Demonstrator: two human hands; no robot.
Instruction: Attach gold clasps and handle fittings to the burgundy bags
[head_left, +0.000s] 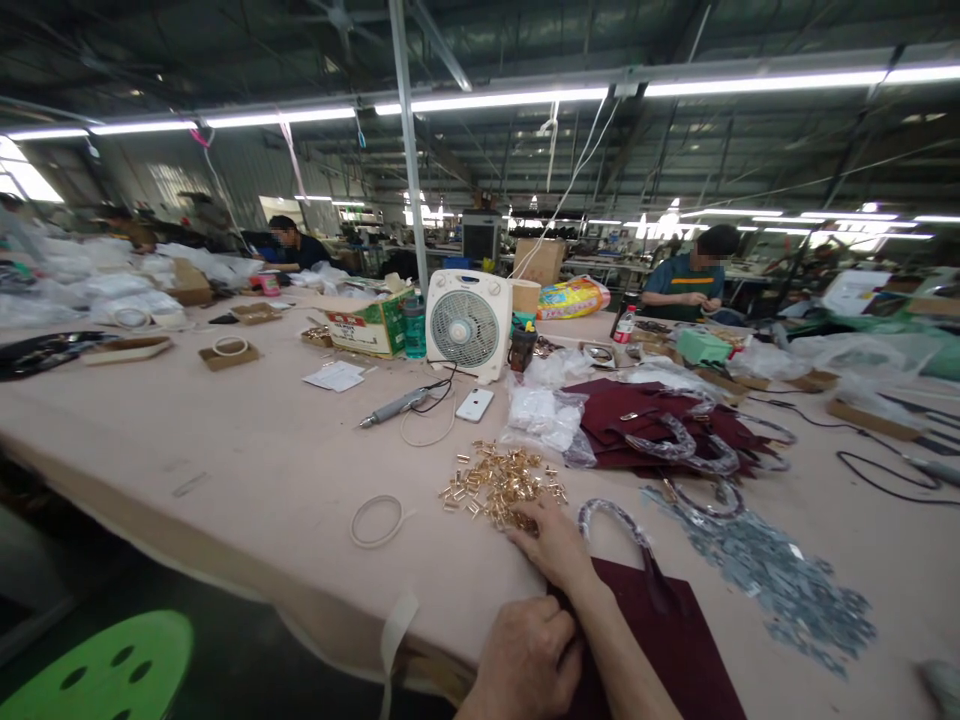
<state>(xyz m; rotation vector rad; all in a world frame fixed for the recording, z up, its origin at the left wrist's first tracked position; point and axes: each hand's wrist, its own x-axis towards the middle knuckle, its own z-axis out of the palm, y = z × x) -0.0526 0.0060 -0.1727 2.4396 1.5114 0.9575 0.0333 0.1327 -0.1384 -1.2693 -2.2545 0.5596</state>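
At the table's near edge lies a burgundy bag (690,630) with a plastic-wrapped handle (619,515) standing up from it. My left hand (529,655) is closed in a fist at the bag's left edge, and its curled fingers hide whatever is in them. Beyond it, my right hand (555,545) reaches over a heap of small gold metal fittings (499,480). Its fingertips touch the near side of the heap, thumb and forefinger apart. Many flat grey metal pieces (787,580) are spread to the right of the bag.
More burgundy bags (660,425) are stacked behind, beside a clear plastic packet (544,415). A white fan (469,325), a phone (475,404), a corded electric screwdriver (394,407) and a tape roll (376,521) stand or lie leftward. A green stool (101,665) is below; co-workers sit opposite.
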